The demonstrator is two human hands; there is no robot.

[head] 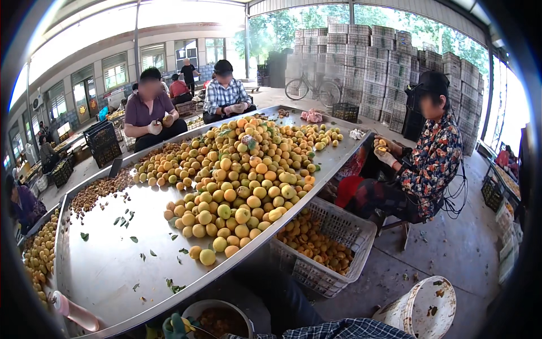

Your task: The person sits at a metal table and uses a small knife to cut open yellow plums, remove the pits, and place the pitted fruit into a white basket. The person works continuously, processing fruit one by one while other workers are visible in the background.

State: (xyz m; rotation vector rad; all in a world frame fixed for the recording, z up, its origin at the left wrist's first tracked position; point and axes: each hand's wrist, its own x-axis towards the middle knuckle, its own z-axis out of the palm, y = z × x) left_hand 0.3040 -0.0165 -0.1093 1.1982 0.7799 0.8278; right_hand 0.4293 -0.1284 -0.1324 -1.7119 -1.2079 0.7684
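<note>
At the bottom edge, my left hand (174, 327) wears a green glove, its fingers closed around a small yellow thing (186, 325) that is partly cut off. A thin metal strip shows next to it; I cannot tell what it belongs to. Right beside that hand is a round pail (250, 324) with brownish, wet-looking contents. My right hand is out of view. Before me, a large heap of apricots (237, 182) lies on a metal-topped table (110, 258) with a raised rim. Scattered leaves and many brown apricot stones (101, 186) lie toward its left side.
A plastic crate (360, 237) of halved apricots stands under the table's right edge. Near my right side, a stained white bucket (432, 309) tips over. A pink-capped bottle (78, 313) lies at the near left corner. Gloved co-workers (432, 148) sit around the table; stacked crates (377, 68) rise behind.
</note>
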